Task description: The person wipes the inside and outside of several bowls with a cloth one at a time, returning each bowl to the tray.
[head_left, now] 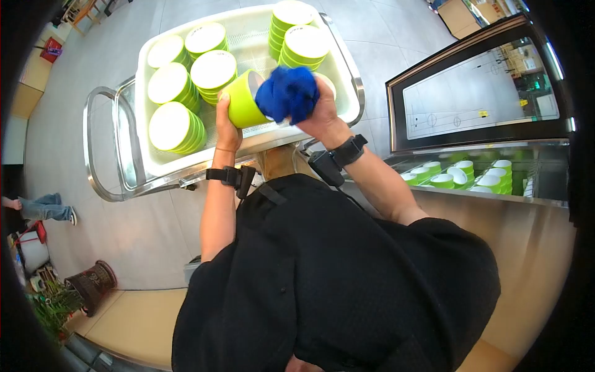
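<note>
My left hand [228, 124] is closed around the side of a lime-green bowl [243, 102], tipped sideways so its pale inside faces right. In my right hand [323, 115] a bunched blue cloth [288, 93] is gripped, up against the bowl's opening. Part of the rim is hidden behind the cloth. Under and beyond both hands lies a white plastic basket [251, 15]. It holds several stacks of green bowls [170, 127] with white bases facing up, some left of my hands and some at the far right.
The basket sits on a metal cart [102, 180] with a curved rail at the left. To my right, an open cabinet [427, 149] with a raised glass lid [477, 93] holds more green-and-white bowls [443, 180]. A person's legs [46, 208] show at far left, above a dark planter [93, 282].
</note>
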### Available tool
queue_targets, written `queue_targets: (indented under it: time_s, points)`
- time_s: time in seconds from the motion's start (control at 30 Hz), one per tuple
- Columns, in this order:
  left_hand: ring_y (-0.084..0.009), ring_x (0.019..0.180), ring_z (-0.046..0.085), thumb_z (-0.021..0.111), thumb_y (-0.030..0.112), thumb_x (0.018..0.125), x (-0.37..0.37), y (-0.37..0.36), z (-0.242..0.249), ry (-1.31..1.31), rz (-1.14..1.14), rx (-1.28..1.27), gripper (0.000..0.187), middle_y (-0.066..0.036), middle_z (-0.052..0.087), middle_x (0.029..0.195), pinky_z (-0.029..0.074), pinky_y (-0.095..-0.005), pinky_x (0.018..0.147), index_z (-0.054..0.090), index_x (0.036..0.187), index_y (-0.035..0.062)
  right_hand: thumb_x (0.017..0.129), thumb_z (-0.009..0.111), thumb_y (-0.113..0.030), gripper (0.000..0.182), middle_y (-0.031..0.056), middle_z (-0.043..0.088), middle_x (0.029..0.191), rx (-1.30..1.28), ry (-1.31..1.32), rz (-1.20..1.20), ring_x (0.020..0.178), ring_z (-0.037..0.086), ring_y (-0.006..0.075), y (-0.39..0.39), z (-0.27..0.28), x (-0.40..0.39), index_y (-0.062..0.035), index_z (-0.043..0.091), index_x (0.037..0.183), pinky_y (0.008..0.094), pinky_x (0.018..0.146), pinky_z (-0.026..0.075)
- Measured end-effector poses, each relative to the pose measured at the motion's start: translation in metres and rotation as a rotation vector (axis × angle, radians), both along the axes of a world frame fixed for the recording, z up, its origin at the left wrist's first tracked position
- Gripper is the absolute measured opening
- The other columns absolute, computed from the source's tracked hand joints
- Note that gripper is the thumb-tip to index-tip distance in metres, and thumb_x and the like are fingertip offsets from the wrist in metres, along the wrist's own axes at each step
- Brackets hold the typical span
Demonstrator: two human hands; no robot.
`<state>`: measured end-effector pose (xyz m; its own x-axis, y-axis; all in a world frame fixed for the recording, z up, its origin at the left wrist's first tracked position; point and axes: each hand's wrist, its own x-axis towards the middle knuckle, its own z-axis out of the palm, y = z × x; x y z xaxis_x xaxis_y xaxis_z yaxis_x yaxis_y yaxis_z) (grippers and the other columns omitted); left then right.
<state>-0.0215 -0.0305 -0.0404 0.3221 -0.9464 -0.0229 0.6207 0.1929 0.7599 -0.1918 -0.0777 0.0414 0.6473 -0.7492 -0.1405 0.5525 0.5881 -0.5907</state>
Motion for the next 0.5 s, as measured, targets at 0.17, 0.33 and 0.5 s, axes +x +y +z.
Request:
queue_targets:
  time_s: [0.17,0.33,0.5]
  points:
    - [-0.0138,0.108,0.045,0.051,0.030,0.089,-0.005,-0.007,-0.010,-0.194,0.004,-0.016,0.042,-0.005,0.047,0.113,0.034,-0.0296,0.097,0.039,0.122,0.0072,0.078,0.067,-0.016,0.050,0.0059,0.055,0.118,-0.852,0.566,-0.275,0.105,0.053,0.0204,0.009,0.027,0.015,-0.0070,0.048,0.123,0.0363,0.092,0.042]
    - [-0.0141,0.108,0.045,0.051,0.025,0.090,-0.002,0.001,-0.010,-0.106,0.065,0.006,0.038,-0.006,0.048,0.115,0.037,-0.0310,0.096,0.038,0.122,0.0081,0.056,0.075,-0.009,0.053,0.0116,0.047,0.105,-1.730,0.917,-0.390,0.092,0.048,0.0336,0.024,0.015,0.021,-0.0203,0.059,0.105,0.0395,0.082,0.041]
    - [-0.0169,0.103,0.051,0.048,0.036,0.089,0.001,0.000,-0.004,-0.007,0.094,-0.062,0.042,-0.007,0.051,0.112,0.041,-0.0287,0.089,0.039,0.121,0.0085,0.052,0.078,-0.009,0.050,0.0143,0.049,0.105,-1.802,0.825,-0.395,0.091,0.049,0.0338,0.022,0.004,0.004,-0.0163,0.062,0.100,0.0387,0.081,0.043]
